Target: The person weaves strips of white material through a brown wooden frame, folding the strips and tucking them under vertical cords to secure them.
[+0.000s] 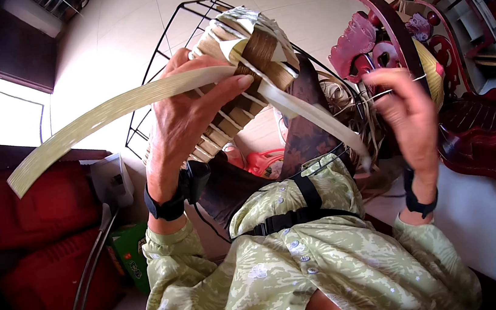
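Taking the wearer's chest as the dial's centre, with 12 straight ahead, the left hand (183,110) is at 11 o'clock, narrowed on a flat, pale strip (102,107), thumb pressing it against a woven piece (263,49). The strip's free length arches off toward 9 o'clock. A whitish strip end (310,114) slants from the weave toward the right hand (405,112), between 1 and 2, whose fingers are curled; I can't tell whether they pinch the thin white cord beside them.

The woven piece, tan with white cord wrapping, sits at 12 above the knees, beside a black wire frame (162,45). I'd judge it light and fairly firm, best gripped at its thick edge. The strip looks springy and smooth, likely to crease if bent sharply, so it is best pinched flat near the weave.

At 1, a loose bundle of strips (335,91) lies near the right knee; past it, toward 2 to 3, is a dark red carved chair (482,140). Red cases (39,203) stand at 9, a green box (131,257) nearer.
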`<state>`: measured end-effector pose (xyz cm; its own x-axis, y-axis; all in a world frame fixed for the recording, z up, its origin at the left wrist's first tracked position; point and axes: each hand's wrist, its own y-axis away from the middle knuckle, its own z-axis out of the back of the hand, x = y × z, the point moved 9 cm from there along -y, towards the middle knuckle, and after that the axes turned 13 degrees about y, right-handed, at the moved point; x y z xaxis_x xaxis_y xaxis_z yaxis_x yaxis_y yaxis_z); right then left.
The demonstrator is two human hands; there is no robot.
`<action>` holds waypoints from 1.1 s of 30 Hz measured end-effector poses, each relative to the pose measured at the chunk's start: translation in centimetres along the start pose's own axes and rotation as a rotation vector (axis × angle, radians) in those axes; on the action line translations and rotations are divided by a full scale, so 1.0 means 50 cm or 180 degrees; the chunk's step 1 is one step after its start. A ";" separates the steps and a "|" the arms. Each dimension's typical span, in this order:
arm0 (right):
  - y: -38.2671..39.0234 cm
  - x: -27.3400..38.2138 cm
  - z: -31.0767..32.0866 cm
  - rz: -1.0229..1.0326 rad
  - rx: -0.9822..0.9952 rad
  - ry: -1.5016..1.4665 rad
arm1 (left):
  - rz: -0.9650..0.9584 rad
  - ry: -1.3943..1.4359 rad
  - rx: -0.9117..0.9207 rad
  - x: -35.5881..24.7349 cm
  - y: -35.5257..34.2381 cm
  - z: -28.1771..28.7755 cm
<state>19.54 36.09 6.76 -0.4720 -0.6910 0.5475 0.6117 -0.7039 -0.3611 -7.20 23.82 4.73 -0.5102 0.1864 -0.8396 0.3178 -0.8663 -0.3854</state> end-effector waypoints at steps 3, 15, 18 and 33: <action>-0.015 0.129 -0.100 0.1015 0.1036 0.0468 | 0.0686 0.0580 -0.0301 0.015 0.021 0.010; 0.046 -0.054 0.020 -0.0178 0.0885 -0.1841 | 0.0664 0.0607 -0.0262 -0.011 0.045 0.023; 0.080 -0.187 0.124 -0.0642 -0.0105 -0.2193 | 0.0572 0.0497 -0.0174 -0.015 0.025 0.016; 0.014 -0.264 0.075 -0.1361 -0.0494 -0.0234 | 0.0526 0.0459 -0.0241 -0.043 0.008 -0.006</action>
<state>28.59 45.33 2.11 -0.6117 -0.3236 0.7219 0.2669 -0.9434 -0.1968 -5.74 23.19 6.25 -0.3285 0.1137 -0.9376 0.4493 -0.8544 -0.2610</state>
